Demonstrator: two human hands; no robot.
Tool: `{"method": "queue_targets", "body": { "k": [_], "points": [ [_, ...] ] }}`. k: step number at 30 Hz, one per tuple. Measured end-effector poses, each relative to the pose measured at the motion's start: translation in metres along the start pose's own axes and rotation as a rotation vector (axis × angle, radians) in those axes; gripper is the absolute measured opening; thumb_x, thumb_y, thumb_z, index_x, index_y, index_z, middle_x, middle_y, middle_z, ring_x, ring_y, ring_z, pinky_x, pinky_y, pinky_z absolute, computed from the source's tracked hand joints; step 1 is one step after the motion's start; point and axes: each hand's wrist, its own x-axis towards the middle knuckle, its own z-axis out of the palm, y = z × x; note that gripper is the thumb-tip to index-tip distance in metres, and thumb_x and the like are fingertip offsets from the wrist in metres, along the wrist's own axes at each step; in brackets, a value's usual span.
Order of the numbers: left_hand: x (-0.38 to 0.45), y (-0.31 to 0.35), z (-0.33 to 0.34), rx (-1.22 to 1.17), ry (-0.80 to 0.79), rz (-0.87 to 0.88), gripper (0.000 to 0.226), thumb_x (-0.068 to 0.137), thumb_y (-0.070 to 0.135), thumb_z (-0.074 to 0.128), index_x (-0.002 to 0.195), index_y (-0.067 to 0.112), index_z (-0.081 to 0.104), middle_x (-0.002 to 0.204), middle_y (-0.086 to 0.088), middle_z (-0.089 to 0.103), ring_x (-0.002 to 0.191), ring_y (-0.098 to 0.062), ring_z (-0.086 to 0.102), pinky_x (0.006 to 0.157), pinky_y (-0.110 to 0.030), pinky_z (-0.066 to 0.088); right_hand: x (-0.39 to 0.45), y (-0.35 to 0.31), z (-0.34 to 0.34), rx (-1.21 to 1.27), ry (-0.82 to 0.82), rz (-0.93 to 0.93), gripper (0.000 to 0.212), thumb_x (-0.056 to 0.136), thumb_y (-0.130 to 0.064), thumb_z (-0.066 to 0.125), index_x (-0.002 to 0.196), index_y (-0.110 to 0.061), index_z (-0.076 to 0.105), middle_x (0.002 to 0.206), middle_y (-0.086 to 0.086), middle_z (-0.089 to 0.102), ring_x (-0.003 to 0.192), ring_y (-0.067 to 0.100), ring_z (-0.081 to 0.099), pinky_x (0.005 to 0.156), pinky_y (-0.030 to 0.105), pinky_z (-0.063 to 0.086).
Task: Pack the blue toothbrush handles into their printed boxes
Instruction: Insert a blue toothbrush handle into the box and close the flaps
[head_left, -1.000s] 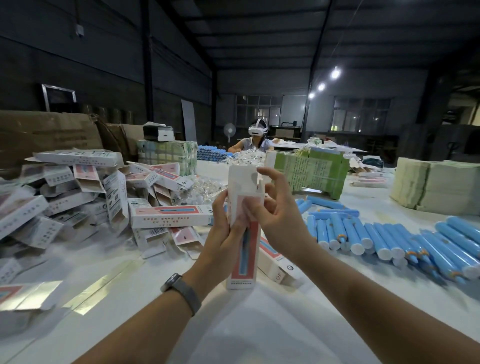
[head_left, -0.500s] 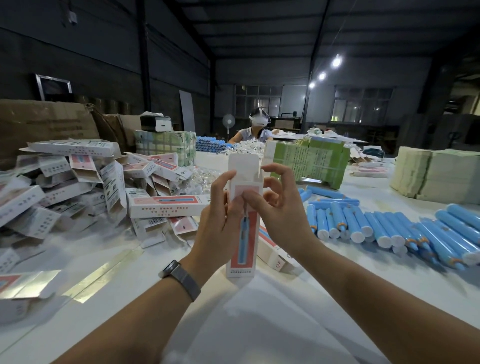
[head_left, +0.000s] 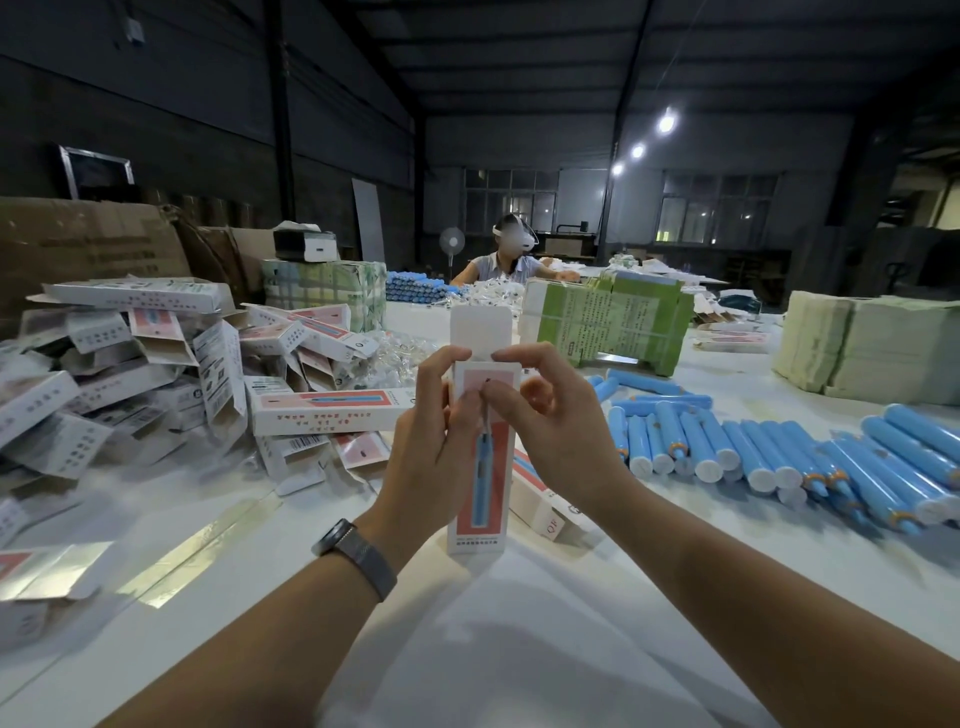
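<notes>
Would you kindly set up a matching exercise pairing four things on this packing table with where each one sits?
Things:
1. upright printed box
2. loose blue handles
3. pile of empty boxes
4. green paper bundle

Places:
A. heaped on the table's left side
B. held between left hand and right hand
C. lying in rows on the right
D. standing behind the hands, mid-table

Pairs: 1-B, 2-C, 3-A, 4-D

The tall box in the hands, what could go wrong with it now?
The top flap of the printed box stands open, so what is inside might slip out if it tips. The left hand and right hand pinch near the top, so the card might crease.
</notes>
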Motion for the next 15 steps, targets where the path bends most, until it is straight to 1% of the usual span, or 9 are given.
{"method": "queue_targets", "body": {
  "k": [1, 3, 5, 8, 9, 11, 12, 13, 15],
  "points": [
    [-0.001, 0.000, 0.000, -0.011, 0.001, -0.005, 0.019, 0.104, 0.036, 0.038, 0.122, 0.044, 0.037, 0.094, 0.012, 0.068, 0.073, -0.016, 0.071, 0.057, -0.029, 0.058, 0.002, -0.002, -0.001, -0.021, 0.004, -0.033, 0.017, 0.090, -0.020, 0.069, 0.101, -0.031, 0.062, 0.105, -0.017, 0.064, 0.086, 0.010, 0.064, 0.068, 0.029, 0.053],
    [-0.001, 0.002, -0.001, -0.033, 0.000, -0.007, 0.020, 0.104, 0.036, 0.039, 0.121, 0.045, 0.038, 0.097, 0.010, 0.068, 0.077, -0.019, 0.072, 0.061, -0.033, 0.060, 0.007, -0.005, -0.004, -0.044, -0.002, -0.110, 0.019, 0.087, -0.018, 0.073, 0.098, -0.030, 0.064, 0.125, -0.020, 0.055, 0.109, 0.010, 0.061, 0.075, 0.022, 0.052],
    [-0.001, 0.004, 0.000, -0.044, -0.007, -0.020, 0.022, 0.103, 0.037, 0.039, 0.119, 0.052, 0.039, 0.100, 0.009, 0.069, 0.079, -0.020, 0.072, 0.063, -0.033, 0.060, 0.009, -0.006, -0.006, -0.042, -0.003, -0.135, 0.020, 0.084, -0.019, 0.075, 0.096, -0.032, 0.064, 0.129, -0.022, 0.053, 0.116, 0.011, 0.058, 0.078, 0.023, 0.053],
    [0.000, 0.007, 0.000, -0.065, -0.016, -0.031, 0.027, 0.102, 0.036, 0.038, 0.115, 0.061, 0.038, 0.101, 0.012, 0.069, 0.079, -0.017, 0.072, 0.064, -0.031, 0.059, 0.010, -0.006, -0.006, -0.030, 0.020, -0.133, 0.019, 0.082, -0.015, 0.078, 0.094, -0.024, 0.066, 0.127, -0.013, 0.058, 0.115, 0.015, 0.060, 0.079, 0.032, 0.056],
    [0.000, 0.007, 0.000, -0.072, -0.021, -0.034, 0.028, 0.102, 0.036, 0.038, 0.115, 0.061, 0.038, 0.102, 0.013, 0.069, 0.080, -0.017, 0.071, 0.065, -0.032, 0.060, 0.010, -0.006, -0.006, -0.029, 0.023, -0.134, 0.019, 0.081, -0.013, 0.079, 0.093, -0.022, 0.067, 0.125, -0.010, 0.059, 0.113, 0.016, 0.061, 0.079, 0.032, 0.056],
    [0.000, 0.007, -0.001, -0.118, -0.048, -0.059, 0.030, 0.102, 0.036, 0.038, 0.117, 0.062, 0.036, 0.105, 0.011, 0.069, 0.085, -0.020, 0.072, 0.069, -0.038, 0.061, 0.010, -0.009, -0.007, -0.033, 0.024, -0.125, 0.016, 0.082, -0.014, 0.079, 0.091, -0.020, 0.067, 0.118, -0.010, 0.061, 0.108, 0.015, 0.062, 0.076, 0.027, 0.055],
    [0.000, 0.008, -0.001, -0.148, -0.062, -0.073, 0.031, 0.102, 0.038, 0.038, 0.118, 0.064, 0.034, 0.108, 0.011, 0.069, 0.089, -0.021, 0.072, 0.072, -0.038, 0.062, 0.011, -0.011, -0.008, -0.036, 0.023, -0.117, 0.013, 0.083, -0.015, 0.078, 0.089, -0.020, 0.068, 0.114, -0.012, 0.061, 0.105, 0.013, 0.063, 0.075, 0.024, 0.054],
    [0.001, 0.008, -0.002, -0.167, -0.074, -0.083, 0.032, 0.102, 0.039, 0.038, 0.120, 0.065, 0.031, 0.111, 0.013, 0.069, 0.093, -0.021, 0.072, 0.073, -0.036, 0.061, 0.011, -0.012, -0.010, -0.041, 0.020, -0.111, 0.009, 0.085, -0.015, 0.076, 0.088, -0.020, 0.069, 0.110, -0.013, 0.061, 0.102, 0.010, 0.062, 0.074, 0.022, 0.053],
    [0.002, 0.009, -0.003, -0.177, -0.097, -0.100, 0.037, 0.101, 0.042, 0.037, 0.122, 0.069, 0.025, 0.112, 0.016, 0.069, 0.097, -0.018, 0.071, 0.075, -0.031, 0.060, 0.012, -0.014, -0.012, -0.070, 0.016, -0.108, 0.008, 0.088, -0.015, 0.072, 0.087, -0.022, 0.071, 0.108, -0.012, 0.062, 0.100, 0.008, 0.062, 0.077, 0.025, 0.053]
  ]
}}
